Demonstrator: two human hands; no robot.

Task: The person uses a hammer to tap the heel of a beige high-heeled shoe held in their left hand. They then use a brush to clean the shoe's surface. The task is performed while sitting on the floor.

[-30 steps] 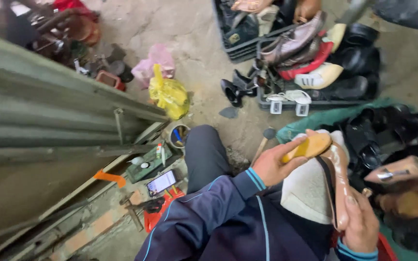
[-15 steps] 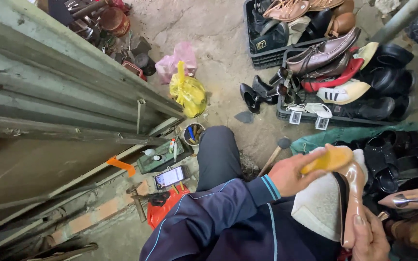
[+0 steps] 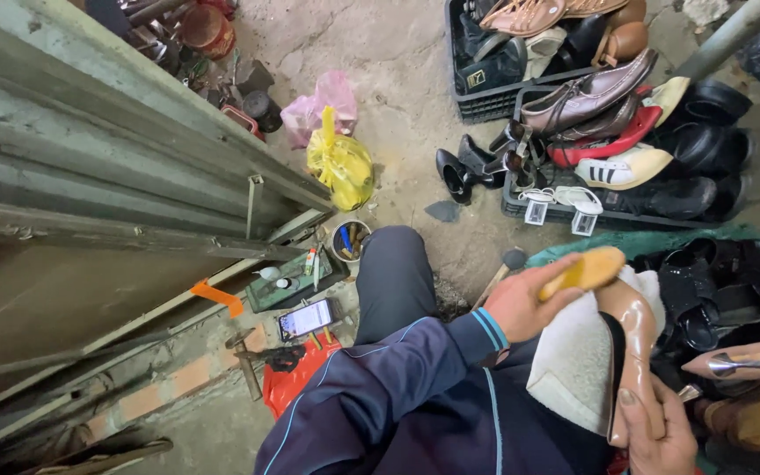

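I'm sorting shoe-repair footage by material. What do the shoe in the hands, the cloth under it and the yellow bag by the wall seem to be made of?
The tan shoe, held by the left hand and right hand, looks like glossy leather or a synthetic; its shine leaves that open. The white cloth looks like fleecy fabric, matte and nubby. The yellow bag seems thin plastic film, crinkled and glossy.

Both hands (image 3: 529, 303) hold a tan high-heeled shoe (image 3: 633, 339) over a white cloth (image 3: 573, 361).
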